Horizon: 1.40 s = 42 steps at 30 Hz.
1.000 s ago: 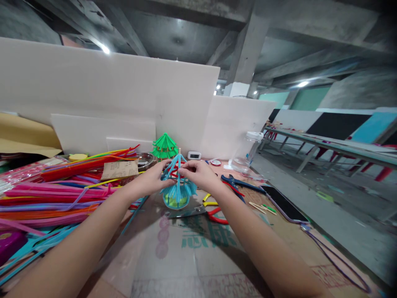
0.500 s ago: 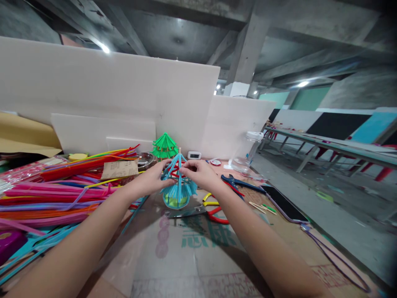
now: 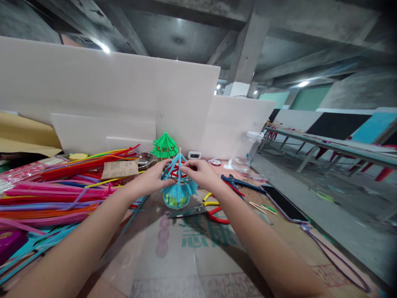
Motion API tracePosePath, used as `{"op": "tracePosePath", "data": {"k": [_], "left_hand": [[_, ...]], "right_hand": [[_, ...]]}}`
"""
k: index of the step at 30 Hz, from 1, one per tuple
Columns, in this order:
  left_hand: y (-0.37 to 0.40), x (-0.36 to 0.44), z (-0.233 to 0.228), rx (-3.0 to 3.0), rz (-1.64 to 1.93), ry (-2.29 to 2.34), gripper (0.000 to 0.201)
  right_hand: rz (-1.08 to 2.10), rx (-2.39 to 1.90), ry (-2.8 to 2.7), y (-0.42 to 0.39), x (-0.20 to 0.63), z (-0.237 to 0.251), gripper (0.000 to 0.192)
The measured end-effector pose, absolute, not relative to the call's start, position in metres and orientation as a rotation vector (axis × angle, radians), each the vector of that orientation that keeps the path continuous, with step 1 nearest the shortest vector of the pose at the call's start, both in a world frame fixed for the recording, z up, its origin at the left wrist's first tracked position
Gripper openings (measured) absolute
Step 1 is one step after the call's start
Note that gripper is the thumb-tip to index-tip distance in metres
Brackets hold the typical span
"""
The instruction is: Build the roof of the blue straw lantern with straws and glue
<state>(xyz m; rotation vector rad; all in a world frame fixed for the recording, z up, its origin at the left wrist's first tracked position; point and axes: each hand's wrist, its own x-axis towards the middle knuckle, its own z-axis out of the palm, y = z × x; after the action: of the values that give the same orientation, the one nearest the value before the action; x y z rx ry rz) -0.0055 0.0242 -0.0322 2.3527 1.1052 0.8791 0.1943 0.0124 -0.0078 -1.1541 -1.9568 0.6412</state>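
A small blue pagoda model [image 3: 179, 191], built from pipe-cleaner-like strips with a red lattice and a yellow-green base, stands upright at mid-table. My left hand [image 3: 156, 177] grips its upper left side between thumb and fingers. On the upper right, my right hand [image 3: 198, 173] pinches the blue strips near the central stick. Part of the red lattice is hidden behind the strips and fingers. Just in front of the model lie scissors [image 3: 214, 215] with red and yellow handles. A green pagoda model [image 3: 165, 145] stands behind it.
Bundles of colourful pipe cleaners [image 3: 58, 192] cover the left side. Pliers [image 3: 242, 182], short sticks [image 3: 257, 207] and a phone [image 3: 283, 203] with a strap lie at right. A clear plastic jar [image 3: 248, 151] stands at the back right, before white boards [image 3: 186, 103].
My right hand's fingers have shifted very slightly on the blue strips. The model and the left hand look the same.
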Motion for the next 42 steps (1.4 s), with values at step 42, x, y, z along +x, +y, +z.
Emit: {"op": "tracePosePath", "data": {"k": [42], "left_hand": [[0.0254, -0.0057, -0.0332, 2.378, 0.878, 1.095, 0.068]], "right_hand": [[0.447, -1.132, -1.949, 0.0124, 0.1887, -0.013, 0.029]]}}
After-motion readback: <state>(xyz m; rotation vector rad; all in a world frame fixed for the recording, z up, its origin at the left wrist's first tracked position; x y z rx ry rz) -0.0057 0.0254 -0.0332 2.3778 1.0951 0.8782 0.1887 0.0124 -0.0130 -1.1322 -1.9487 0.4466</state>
